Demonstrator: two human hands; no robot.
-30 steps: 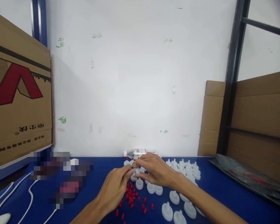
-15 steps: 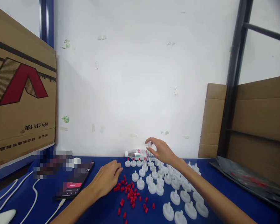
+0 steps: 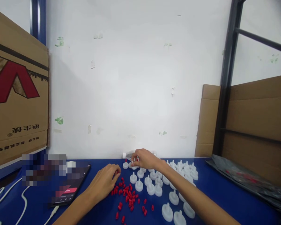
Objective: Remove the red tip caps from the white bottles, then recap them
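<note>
My right hand [image 3: 144, 158] reaches to the back of the table, its fingers pinched at a white spouted cap [image 3: 132, 166] beside the back row. A white cap with a red tip [image 3: 125, 164] stands just left of these fingers. My left hand [image 3: 105, 178] rests near the loose red tips [image 3: 130, 195]. Its thumb and fingers are curled together, and what they hold, if anything, is hidden. Several white spouted caps [image 3: 151, 188] without red tips stand upright in front of and under my right forearm. Behind the right hand lies a clear plastic bottle [image 3: 124, 155], mostly covered.
A phone [image 3: 71, 187] with a white cable [image 3: 51, 215] lies at the left. A large printed carton [image 3: 21, 115] stands beyond it. At the right are a grey plastic bag [image 3: 243, 178] and cardboard sheets [image 3: 257, 115]. The white wall [image 3: 131, 78] closes off the back.
My right hand has come down and left from above the bottle to the back row of caps. My left hand stays by the red tips. The view has shifted slightly.
</note>
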